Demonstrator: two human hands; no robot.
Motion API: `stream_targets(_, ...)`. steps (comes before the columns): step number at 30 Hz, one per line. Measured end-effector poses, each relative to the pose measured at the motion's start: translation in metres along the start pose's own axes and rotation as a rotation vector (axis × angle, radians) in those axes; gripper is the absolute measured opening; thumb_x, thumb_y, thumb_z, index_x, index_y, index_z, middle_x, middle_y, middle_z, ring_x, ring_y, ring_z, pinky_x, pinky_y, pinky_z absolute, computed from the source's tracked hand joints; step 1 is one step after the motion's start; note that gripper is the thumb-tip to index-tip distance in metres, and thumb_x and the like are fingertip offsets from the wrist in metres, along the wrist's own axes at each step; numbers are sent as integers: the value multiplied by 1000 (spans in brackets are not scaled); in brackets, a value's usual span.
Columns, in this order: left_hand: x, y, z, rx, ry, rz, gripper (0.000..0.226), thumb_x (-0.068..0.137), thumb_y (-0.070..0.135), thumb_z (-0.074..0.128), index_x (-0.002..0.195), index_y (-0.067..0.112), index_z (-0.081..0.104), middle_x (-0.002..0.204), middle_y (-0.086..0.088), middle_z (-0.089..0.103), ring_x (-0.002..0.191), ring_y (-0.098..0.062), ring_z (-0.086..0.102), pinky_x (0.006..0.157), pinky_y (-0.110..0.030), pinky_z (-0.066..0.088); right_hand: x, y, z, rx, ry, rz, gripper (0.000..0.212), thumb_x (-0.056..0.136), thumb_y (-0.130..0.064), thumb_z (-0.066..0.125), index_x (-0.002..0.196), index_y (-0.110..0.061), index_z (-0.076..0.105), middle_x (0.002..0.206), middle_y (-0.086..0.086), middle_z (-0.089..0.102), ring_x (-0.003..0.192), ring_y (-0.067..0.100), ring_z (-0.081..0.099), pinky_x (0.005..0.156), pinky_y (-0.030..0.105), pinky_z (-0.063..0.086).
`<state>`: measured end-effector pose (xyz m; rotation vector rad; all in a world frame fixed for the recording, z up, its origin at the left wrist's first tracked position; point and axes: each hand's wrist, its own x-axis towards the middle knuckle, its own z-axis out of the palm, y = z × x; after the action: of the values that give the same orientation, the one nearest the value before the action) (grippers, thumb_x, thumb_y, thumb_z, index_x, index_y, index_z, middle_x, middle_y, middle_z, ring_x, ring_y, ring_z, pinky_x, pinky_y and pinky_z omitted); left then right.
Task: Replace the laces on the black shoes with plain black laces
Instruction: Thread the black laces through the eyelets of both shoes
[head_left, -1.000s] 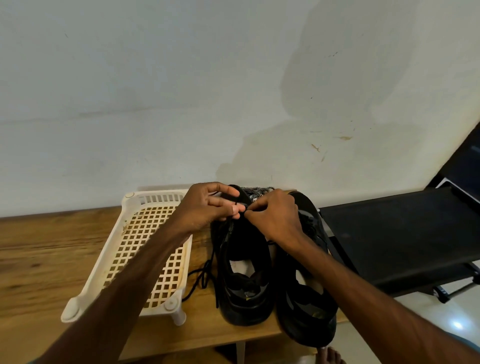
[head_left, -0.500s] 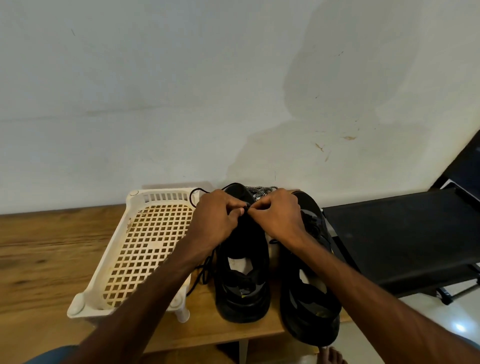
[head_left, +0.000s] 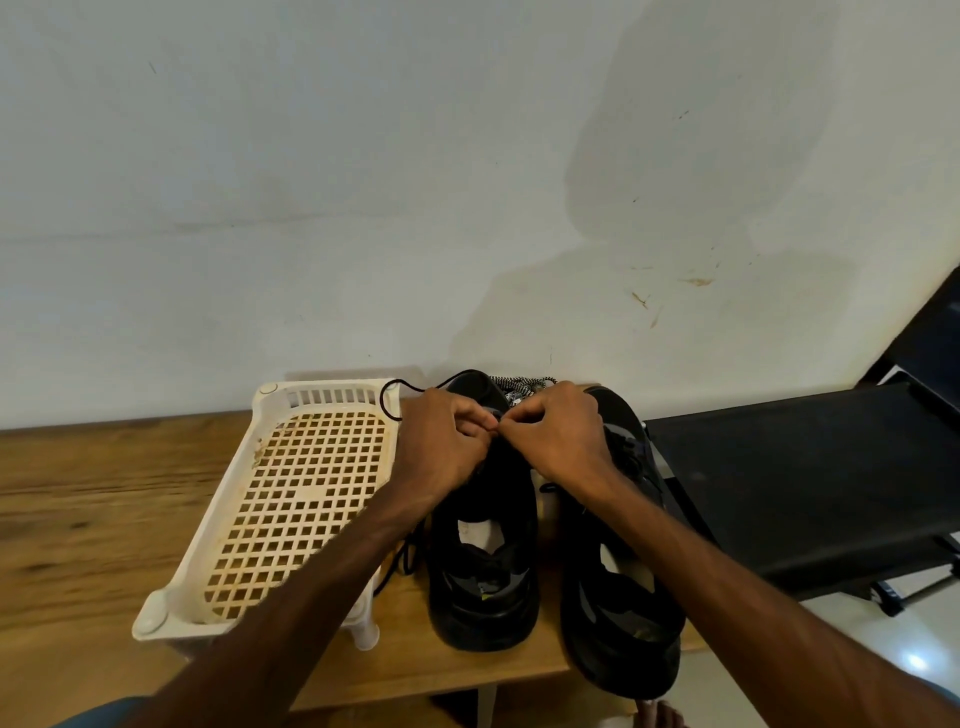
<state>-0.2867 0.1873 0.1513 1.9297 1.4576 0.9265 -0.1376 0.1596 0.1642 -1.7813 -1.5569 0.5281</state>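
The left hand (head_left: 441, 449) and right hand (head_left: 563, 441) are pinching the black lace (head_left: 382, 402) at the toe of the shoe (head_left: 485, 551) beneath; threading is seemingly just starting. Patterned laces (head_left: 521, 385) are lying just beyond.

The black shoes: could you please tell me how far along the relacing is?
Done: a speckled black-and-white lace lies loose behind the left black shoe. In hand: left hand and right hand pinch a plain black lace at that shoe's toe end. Left: threading it upward.
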Motion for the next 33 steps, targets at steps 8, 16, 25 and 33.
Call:
stream_targets(8, 2, -3, 3, -93, 5, -36, 19, 81, 7, 80, 89, 21, 71, 66, 5, 73, 59, -2, 69, 59, -19, 58, 1, 1, 0, -43, -32, -30, 12, 84, -20, 74, 89, -22, 85, 79, -8, 78, 67, 0, 67, 57, 9, 44)
stream_targets(16, 4, -9, 8, -71, 48, 64, 42, 78, -2, 77, 101, 25, 53, 69, 6, 72, 60, 4, 66, 56, -10, 48, 4, -1, -3, -53, -71, -27, 11, 82, -23, 76, 89, -23, 84, 80, -8, 77, 69, 1, 67, 55, 10, 44)
stream_targets(25, 8, -12, 6, -12, 27, 216, 39, 77, -4, 77, 94, 23, 54, 68, 7, 70, 66, 3, 69, 59, -12, 51, 5, 3, 0, -67, -61, -27, 9, 83, -29, 76, 86, -25, 84, 77, -10, 76, 68, 0, 67, 54, 10, 41)
stream_targets(33, 2, -10, 5, -75, 121, 53, 37, 77, 9, 87, 97, 19, 57, 67, 3, 72, 65, 5, 67, 59, -8, 48, 9, 3, -1, -127, -104, -7, 14, 87, -36, 71, 91, -28, 82, 84, -12, 75, 75, -1, 65, 63, 15, 42)
